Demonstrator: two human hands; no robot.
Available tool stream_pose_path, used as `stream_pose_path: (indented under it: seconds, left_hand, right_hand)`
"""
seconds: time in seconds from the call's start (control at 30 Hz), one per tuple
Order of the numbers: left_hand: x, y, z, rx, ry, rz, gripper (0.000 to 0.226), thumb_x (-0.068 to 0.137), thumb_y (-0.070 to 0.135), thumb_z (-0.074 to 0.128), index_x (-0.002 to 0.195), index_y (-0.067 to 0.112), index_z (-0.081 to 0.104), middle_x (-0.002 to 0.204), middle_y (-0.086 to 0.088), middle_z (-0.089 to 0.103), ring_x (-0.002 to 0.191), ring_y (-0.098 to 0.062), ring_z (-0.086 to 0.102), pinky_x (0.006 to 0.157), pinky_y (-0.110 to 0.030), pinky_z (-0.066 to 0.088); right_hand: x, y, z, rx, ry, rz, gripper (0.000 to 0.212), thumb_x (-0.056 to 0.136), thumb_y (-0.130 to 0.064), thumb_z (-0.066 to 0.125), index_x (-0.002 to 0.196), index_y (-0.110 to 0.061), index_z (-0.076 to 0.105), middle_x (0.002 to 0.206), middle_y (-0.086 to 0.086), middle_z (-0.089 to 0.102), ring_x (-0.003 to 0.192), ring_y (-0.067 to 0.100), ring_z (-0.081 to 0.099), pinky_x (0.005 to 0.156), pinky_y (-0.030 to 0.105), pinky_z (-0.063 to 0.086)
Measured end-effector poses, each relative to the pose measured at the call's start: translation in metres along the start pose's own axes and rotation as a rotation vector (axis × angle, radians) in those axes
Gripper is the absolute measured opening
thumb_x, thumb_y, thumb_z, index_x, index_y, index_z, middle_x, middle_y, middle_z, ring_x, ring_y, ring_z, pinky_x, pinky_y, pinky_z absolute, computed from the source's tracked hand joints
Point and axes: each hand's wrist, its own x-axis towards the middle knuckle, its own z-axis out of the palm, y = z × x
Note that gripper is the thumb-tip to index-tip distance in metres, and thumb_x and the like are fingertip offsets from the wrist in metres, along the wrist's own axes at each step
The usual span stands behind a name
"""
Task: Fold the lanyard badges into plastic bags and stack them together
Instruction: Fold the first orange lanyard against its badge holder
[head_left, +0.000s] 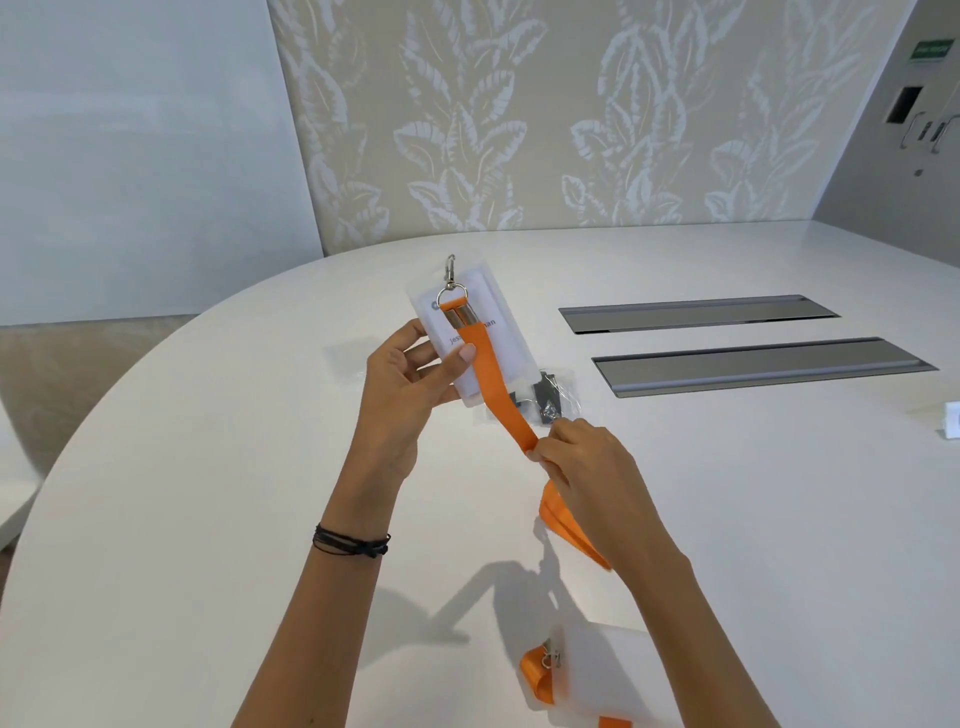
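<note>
On the badge card (497, 349) I read only "Jes…" and "…an" (the strap (488, 384) hides the rest) — the green wall sign (933, 51) is illegible.

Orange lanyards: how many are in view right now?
2. One lanyard stretches from the badge held in the left hand to the right hand; the other lanyard lies on the table at the bottom edge, partly out of view.

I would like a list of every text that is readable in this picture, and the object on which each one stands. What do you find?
"Jes" and then "nan": printed on the badge in the left hand. The orange lanyard hides the letters between them, and the last part is uncertain.
Green sign on the wall, upper right: white letters, too blurred to read.
No other text can be read.
</note>
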Motion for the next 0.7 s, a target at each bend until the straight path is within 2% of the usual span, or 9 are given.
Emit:
stream_pose_path:
  seconds: [0.07, 0.13, 0.17, 0.27, 0.33, 0.43, 0.53, 0.63, 0.7]
  left_hand:
    - [-0.002, 0.001, 0.003, 0.007, -0.03, 0.004, 0.03, 0.081, 0.01, 0.066, 0.108, 0.022, 0.062, 0.09, 0.009, 0.075, 0.082, -0.013, 0.073, 0.063, -0.024, 0.057]
    - [-0.004, 0.002, 0.006, 0.01, -0.058, 0.003, 0.031, 0.081, 0.009, 0.066, 0.109, 0.021, 0.062, 0.092, 0.008, 0.075, 0.083, -0.014, 0.073, 0.063, -0.024, 0.057]
    - [-0.005, 0.002, 0.007, 0.011, -0.072, 0.004, 0.031, 0.081, 0.01, 0.067, 0.109, 0.021, 0.062, 0.092, 0.008, 0.075, 0.083, -0.014, 0.073, 0.063, -0.024, 0.057]
    - [-0.007, 0.002, 0.011, 0.026, -0.097, 0.006, 0.03, 0.081, 0.008, 0.067, 0.107, 0.023, 0.062, 0.093, 0.008, 0.075, 0.085, -0.015, 0.073, 0.063, -0.024, 0.057]
    - [-0.007, 0.002, 0.013, 0.046, -0.101, 0.0, 0.032, 0.081, 0.008, 0.067, 0.108, 0.024, 0.061, 0.094, 0.009, 0.075, 0.086, -0.015, 0.073, 0.065, -0.025, 0.058]
    - [-0.008, 0.002, 0.015, 0.077, -0.116, 0.002, 0.035, 0.08, 0.008, 0.068, 0.109, 0.025, 0.06, 0.096, 0.01, 0.074, 0.088, -0.016, 0.072, 0.069, -0.027, 0.059]
    - [-0.009, 0.004, 0.015, 0.072, -0.154, 0.018, 0.038, 0.075, 0.011, 0.07, 0.109, 0.024, 0.06, 0.094, 0.01, 0.075, 0.087, -0.015, 0.072, 0.069, -0.025, 0.058]
    - [-0.011, 0.005, 0.014, 0.064, -0.204, 0.049, 0.039, 0.073, 0.014, 0.073, 0.109, 0.023, 0.062, 0.094, 0.007, 0.075, 0.088, -0.016, 0.072, 0.071, -0.023, 0.056]
    - [-0.012, 0.006, 0.013, 0.072, -0.255, 0.075, 0.037, 0.075, 0.009, 0.074, 0.108, 0.025, 0.064, 0.095, 0.006, 0.075, 0.09, -0.015, 0.072, 0.073, -0.022, 0.056]
  right_hand:
    - [-0.002, 0.001, 0.002, 0.0, 0.031, -0.001, 0.024, 0.06, 0.008, 0.08, 0.074, -0.009, 0.071, 0.067, 0.006, 0.064, 0.057, 0.025, 0.06, 0.057, 0.032, 0.049]
    - [-0.002, 0.002, 0.003, 0.074, 0.008, 0.031, 0.012, 0.073, -0.003, 0.075, 0.08, -0.012, 0.07, 0.079, 0.003, 0.066, 0.073, 0.023, 0.062, 0.074, 0.03, 0.043]
    - [-0.003, 0.003, 0.004, 0.122, 0.004, 0.059, 0.007, 0.077, -0.01, 0.073, 0.081, -0.014, 0.069, 0.084, 0.0, 0.066, 0.078, 0.02, 0.061, 0.076, 0.027, 0.039]
    - [-0.002, 0.004, 0.003, 0.347, 0.065, 0.196, 0.018, 0.075, -0.029, 0.075, 0.084, -0.022, 0.063, 0.083, -0.012, 0.061, 0.073, 0.008, 0.057, 0.066, 0.022, 0.042]
    - [0.0, 0.003, -0.002, 0.567, 0.045, 0.289, 0.03, 0.073, -0.039, 0.075, 0.095, -0.03, 0.055, 0.076, -0.015, 0.061, 0.068, 0.006, 0.058, 0.06, 0.019, 0.049]
    - [0.001, 0.002, -0.007, 0.872, -0.128, 0.372, 0.037, 0.078, -0.032, 0.071, 0.107, -0.041, 0.048, 0.066, -0.009, 0.069, 0.054, 0.006, 0.061, 0.052, 0.016, 0.05]
    - [0.001, 0.002, -0.012, 1.133, -0.282, 0.438, 0.023, 0.087, -0.024, 0.062, 0.107, -0.034, 0.058, 0.075, 0.002, 0.075, 0.05, 0.016, 0.063, 0.048, 0.025, 0.054]
    - [0.001, 0.003, -0.016, 1.274, -0.319, 0.445, 0.02, 0.093, -0.019, 0.053, 0.109, -0.023, 0.063, 0.091, 0.003, 0.075, 0.068, 0.021, 0.071, 0.049, 0.024, 0.054]
    - [0.0, 0.004, -0.017, 1.359, -0.295, 0.45, 0.021, 0.094, -0.018, 0.05, 0.108, -0.024, 0.065, 0.1, 0.002, 0.073, 0.082, 0.023, 0.071, 0.053, 0.026, 0.056]
